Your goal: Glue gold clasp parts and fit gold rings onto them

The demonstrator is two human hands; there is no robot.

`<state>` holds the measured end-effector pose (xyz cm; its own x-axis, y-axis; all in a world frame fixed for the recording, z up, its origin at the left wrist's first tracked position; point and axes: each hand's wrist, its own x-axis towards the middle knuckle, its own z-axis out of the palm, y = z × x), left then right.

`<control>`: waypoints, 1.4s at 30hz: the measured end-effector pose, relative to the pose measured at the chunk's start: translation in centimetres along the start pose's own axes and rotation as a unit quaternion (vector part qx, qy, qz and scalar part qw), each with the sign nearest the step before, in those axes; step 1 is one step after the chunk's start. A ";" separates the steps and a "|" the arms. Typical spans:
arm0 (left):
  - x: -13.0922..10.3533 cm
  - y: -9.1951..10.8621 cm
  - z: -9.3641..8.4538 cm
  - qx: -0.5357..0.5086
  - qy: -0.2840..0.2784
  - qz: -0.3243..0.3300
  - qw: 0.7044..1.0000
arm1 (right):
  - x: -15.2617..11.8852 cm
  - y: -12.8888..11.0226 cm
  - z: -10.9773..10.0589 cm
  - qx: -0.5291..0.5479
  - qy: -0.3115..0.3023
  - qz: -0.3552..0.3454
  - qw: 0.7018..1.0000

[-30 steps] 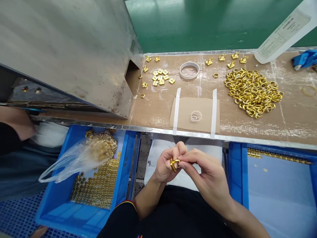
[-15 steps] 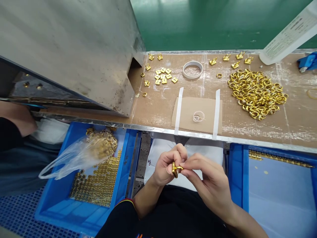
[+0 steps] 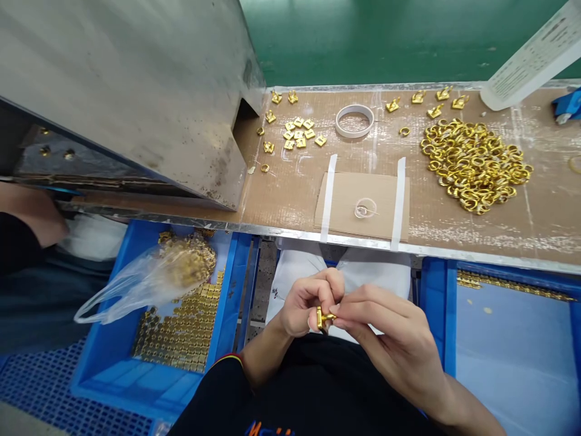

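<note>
A small gold piece (image 3: 321, 318) with a flat side and a projecting part is held between both hands, just in front of the bench edge. My left hand (image 3: 308, 303) has its fingers curled and pinches the flat side. The thumb and index finger of my right hand (image 3: 385, 324) close on the projecting part at its right. Beyond the hands, a small clear cup (image 3: 365, 208) rests on a cardboard pad (image 3: 345, 200) held by two white tape strips. A large pile of gold rings (image 3: 476, 163) lies at the right of the bench.
Small gold square pieces (image 3: 299, 134) and a white tape roll (image 3: 354, 122) lie on the bench. A metal housing (image 3: 181, 91) stands left, a white bottle (image 3: 531, 57) back right. Blue bins (image 3: 227, 303) flank my legs; a plastic bag (image 3: 145, 284) lies in the left one. Another person's arm shows far left.
The view has shifted slightly. The gold piece has turned a little between my fingers, and both hands keep their hold on it.
</note>
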<state>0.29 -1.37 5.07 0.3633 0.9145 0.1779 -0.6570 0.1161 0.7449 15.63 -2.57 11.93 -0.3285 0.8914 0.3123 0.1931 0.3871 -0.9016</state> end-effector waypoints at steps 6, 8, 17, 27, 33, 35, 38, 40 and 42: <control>-0.2 0.3 0.1 0.002 0.009 -0.032 0.999 | -0.1 -0.3 0.1 -0.038 -0.001 -0.018 0.999; -0.2 0.3 0.4 -0.006 0.033 -0.038 0.999 | 0.0 -0.1 0.3 -0.029 0.008 -0.012 0.999; 1.0 0.7 1.7 -0.102 0.135 -0.108 0.980 | 0.9 1.4 1.7 0.037 0.094 0.017 0.995; 1.1 1.1 2.9 -0.241 0.215 -0.155 0.933 | 0.9 2.3 1.7 -0.062 0.107 -0.049 0.991; 1.4 1.0 3.3 -0.256 0.282 -0.178 0.907 | 0.8 2.3 2.4 -0.094 0.145 -0.020 0.985; 1.5 0.9 3.4 -0.258 0.306 -0.180 0.899 | 0.6 2.3 2.8 -0.115 0.169 -0.014 0.979; 1.6 0.8 3.5 -0.260 0.320 -0.170 0.895 | 0.5 2.4 3.2 -0.142 0.181 -0.025 0.973; 1.6 0.6 3.5 -0.258 0.317 -0.165 0.898 | 0.6 2.4 3.2 -0.145 0.176 -0.034 0.973; 1.5 0.6 3.4 -0.251 0.306 -0.161 0.904 | 0.7 2.5 3.1 -0.134 0.164 -0.035 0.977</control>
<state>2.76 -1.23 7.97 0.2568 0.8274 -0.4995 -0.8549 0.4355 0.2819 13.02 -1.74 8.93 -0.0447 0.8715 0.4883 0.4308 0.4578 -0.7777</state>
